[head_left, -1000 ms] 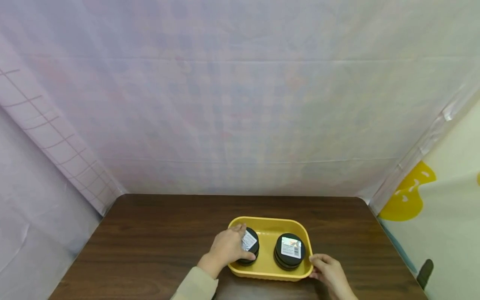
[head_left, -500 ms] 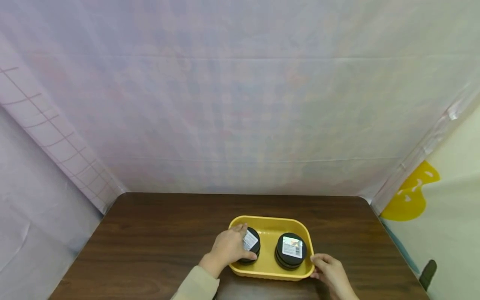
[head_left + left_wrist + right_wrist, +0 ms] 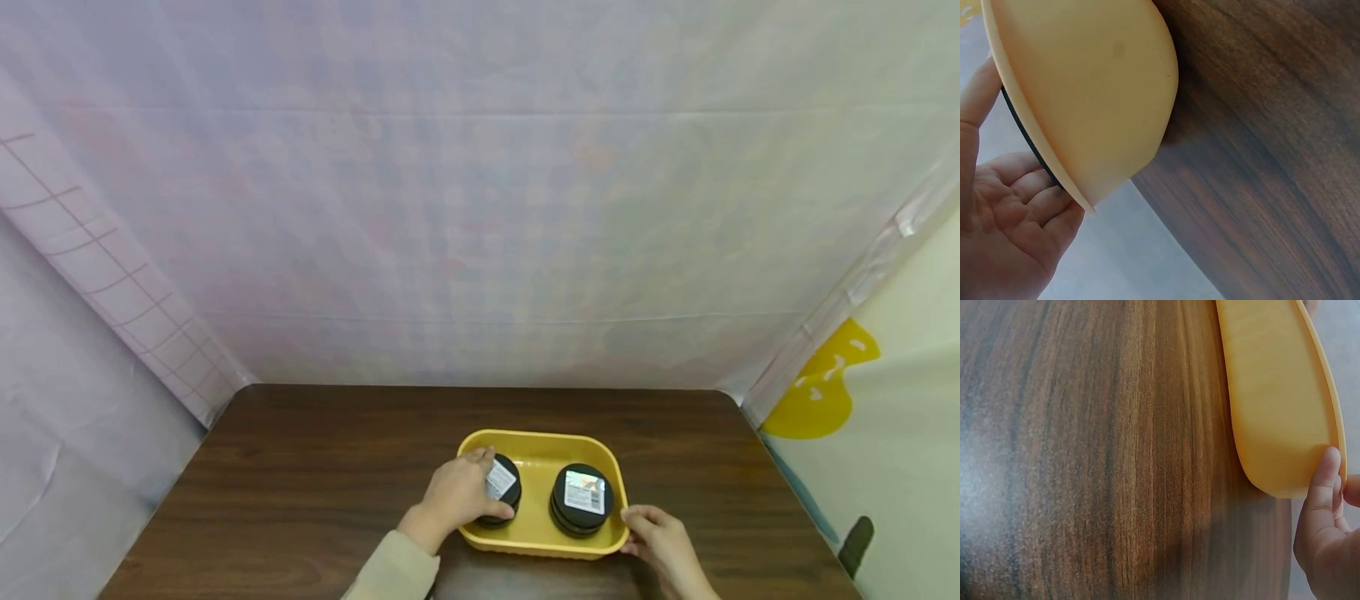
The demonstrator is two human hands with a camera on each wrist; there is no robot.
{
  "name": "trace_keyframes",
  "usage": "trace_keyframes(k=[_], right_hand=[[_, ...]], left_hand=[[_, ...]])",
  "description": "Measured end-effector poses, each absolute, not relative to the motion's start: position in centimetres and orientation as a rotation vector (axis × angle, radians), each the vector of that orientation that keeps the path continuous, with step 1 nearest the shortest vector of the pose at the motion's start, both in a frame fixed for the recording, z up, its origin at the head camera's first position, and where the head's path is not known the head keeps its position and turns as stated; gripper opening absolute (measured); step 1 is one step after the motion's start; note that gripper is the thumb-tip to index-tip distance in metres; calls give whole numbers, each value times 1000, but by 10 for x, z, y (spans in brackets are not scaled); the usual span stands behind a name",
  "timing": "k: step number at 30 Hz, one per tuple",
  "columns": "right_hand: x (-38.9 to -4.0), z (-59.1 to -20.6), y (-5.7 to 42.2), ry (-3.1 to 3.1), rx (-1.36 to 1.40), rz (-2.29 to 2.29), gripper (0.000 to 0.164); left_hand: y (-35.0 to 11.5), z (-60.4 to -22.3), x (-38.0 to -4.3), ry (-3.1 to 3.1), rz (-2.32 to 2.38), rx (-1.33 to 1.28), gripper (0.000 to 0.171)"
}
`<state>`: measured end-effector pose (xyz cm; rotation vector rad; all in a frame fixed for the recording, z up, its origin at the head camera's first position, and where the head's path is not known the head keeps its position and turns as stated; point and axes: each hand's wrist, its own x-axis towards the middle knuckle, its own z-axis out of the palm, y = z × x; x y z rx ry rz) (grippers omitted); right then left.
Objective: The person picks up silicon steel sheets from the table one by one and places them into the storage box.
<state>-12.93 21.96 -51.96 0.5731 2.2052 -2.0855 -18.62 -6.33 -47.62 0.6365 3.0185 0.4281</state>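
Observation:
A yellow plastic basin (image 3: 534,521) stands on the table in the head view, with two round black tins inside it. My left hand (image 3: 450,496) reaches over the left rim and spans the left tin (image 3: 507,482), thumb at its near side and fingers at its far side. That tin bears a white label. The right tin (image 3: 588,518), with a shiny label on top, stands apart from both hands. My right hand (image 3: 663,542) pinches the basin's rim at the near right corner. In the right wrist view, one finger lies against the basin's outer wall (image 3: 1279,400).
The dark wooden table (image 3: 337,450) extends around the basin. A pale patterned cloth (image 3: 480,208) hangs behind it, and other sheets cover both sides. A dark object, mostly hidden, shows by my left sleeve (image 3: 397,571).

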Motion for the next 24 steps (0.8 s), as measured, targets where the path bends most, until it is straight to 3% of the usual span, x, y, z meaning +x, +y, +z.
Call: trace_keyframes(k=[24], right_hand=[[-132, -519, 217, 2180, 578, -2097, 24]], left_hand=[[-68, -481, -185, 2986, 498, 665, 99]])
